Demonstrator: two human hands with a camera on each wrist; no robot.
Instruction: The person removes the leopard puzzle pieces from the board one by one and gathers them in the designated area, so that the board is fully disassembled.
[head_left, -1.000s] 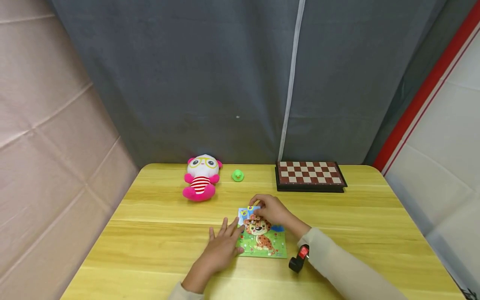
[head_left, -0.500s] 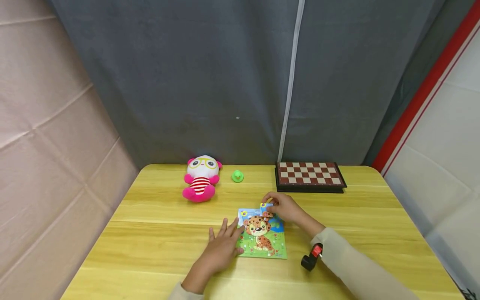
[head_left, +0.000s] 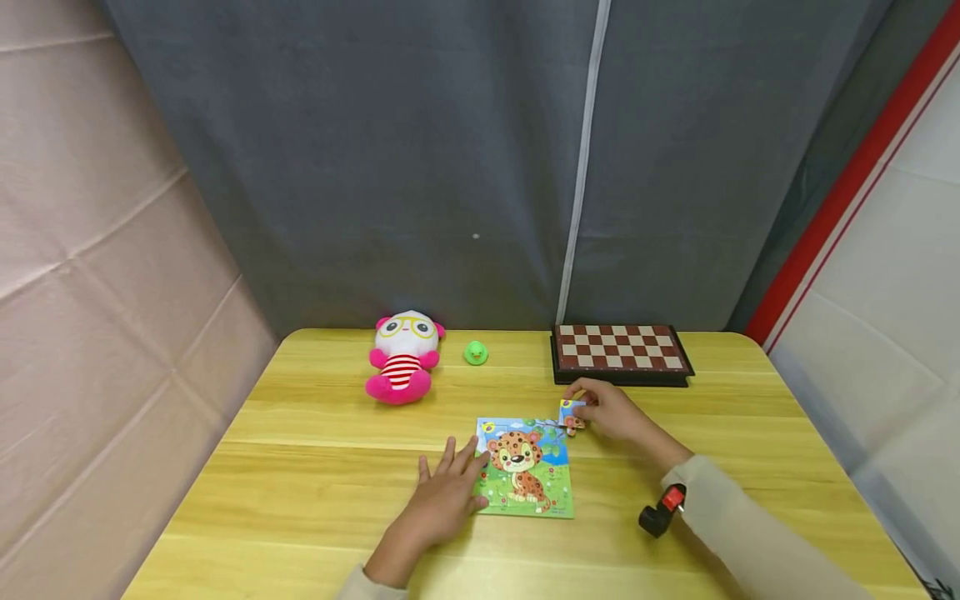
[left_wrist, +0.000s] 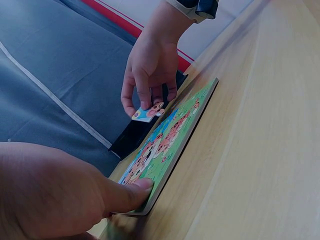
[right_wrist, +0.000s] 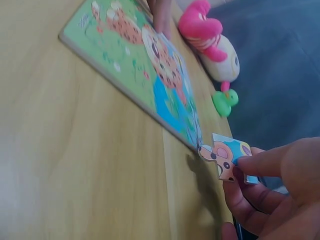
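A leopard jigsaw puzzle (head_left: 536, 483) lies flat on the table in front of the person. The left hand (head_left: 442, 496) rests at its left edge with fingers spread; in the left wrist view its thumb (left_wrist: 129, 194) presses on the green corner of the puzzle. Between thumb and fingers, the right hand (head_left: 611, 412) pinches a small puzzle piece (right_wrist: 227, 159) printed with blue sky and a spotted ear. It holds this piece raised just beyond the puzzle's upper right corner, and a shadow falls on the wood in the right wrist view.
A pink and white plush panda (head_left: 401, 367) lies at the back left of the wooden table (head_left: 300, 467). Beside it is a green toy duck (head_left: 476, 352). A folding checkered board (head_left: 621, 348) sits at the back right, close behind the right hand. Grey cloth hangs behind.
The right hand has moved to the right with the puzzle piece, from over the puzzle's upper part to beyond its upper right corner. The left hand has stayed in place.
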